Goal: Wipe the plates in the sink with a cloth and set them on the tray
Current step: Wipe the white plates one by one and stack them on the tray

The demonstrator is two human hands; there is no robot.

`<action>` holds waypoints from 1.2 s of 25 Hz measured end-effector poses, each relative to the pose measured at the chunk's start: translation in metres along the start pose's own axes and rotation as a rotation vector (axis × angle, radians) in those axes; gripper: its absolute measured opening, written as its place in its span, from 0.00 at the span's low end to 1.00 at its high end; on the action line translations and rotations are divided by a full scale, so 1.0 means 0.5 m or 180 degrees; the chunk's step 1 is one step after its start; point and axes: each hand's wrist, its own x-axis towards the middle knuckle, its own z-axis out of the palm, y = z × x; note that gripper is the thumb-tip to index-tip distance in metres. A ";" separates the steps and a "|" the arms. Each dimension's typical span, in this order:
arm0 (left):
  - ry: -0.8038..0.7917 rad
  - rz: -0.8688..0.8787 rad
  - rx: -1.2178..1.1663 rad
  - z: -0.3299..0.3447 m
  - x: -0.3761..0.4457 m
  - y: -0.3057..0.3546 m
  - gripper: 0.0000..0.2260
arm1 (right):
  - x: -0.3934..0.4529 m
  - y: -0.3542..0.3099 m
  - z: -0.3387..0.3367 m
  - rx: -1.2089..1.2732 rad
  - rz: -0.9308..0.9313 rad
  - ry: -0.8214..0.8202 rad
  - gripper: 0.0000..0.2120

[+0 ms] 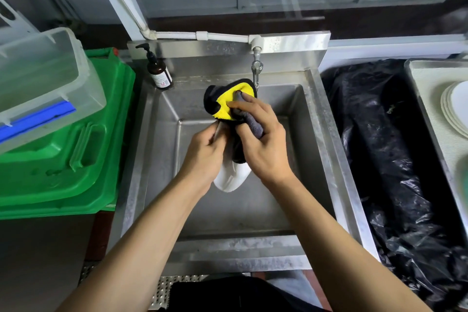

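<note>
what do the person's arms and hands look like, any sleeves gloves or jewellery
Both forearms are bare right down to the bottom edge of the picture, so no sleeves show. The left hand and right hand wear no gloves. No watch, bracelet or ring can be seen on the wrists or the fingers that show. A dark garment shows at the bottom edge, between the arms.

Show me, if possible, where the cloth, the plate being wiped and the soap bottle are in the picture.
cloth (222,106): head view, on its yellow face above the hands.
plate (231,180): head view, on the white lower part below the hands.
soap bottle (159,72): head view, on its brown body.
</note>
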 end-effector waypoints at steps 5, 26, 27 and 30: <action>-0.0065 0.0269 0.0244 -0.005 -0.001 0.005 0.18 | 0.050 0.017 -0.022 0.0259 0.0387 0.0034 0.18; 0.0953 -0.0871 -0.1230 0.028 0.037 0.011 0.12 | -0.167 -0.008 0.036 0.0113 0.0599 0.0072 0.25; 0.0887 -0.0918 -0.1265 0.029 0.033 0.015 0.13 | -0.165 -0.008 0.035 0.0069 0.0430 -0.0069 0.25; 0.0889 -0.0870 -0.1224 0.028 0.032 0.024 0.12 | -0.173 0.009 0.021 -0.0146 0.0170 -0.0146 0.24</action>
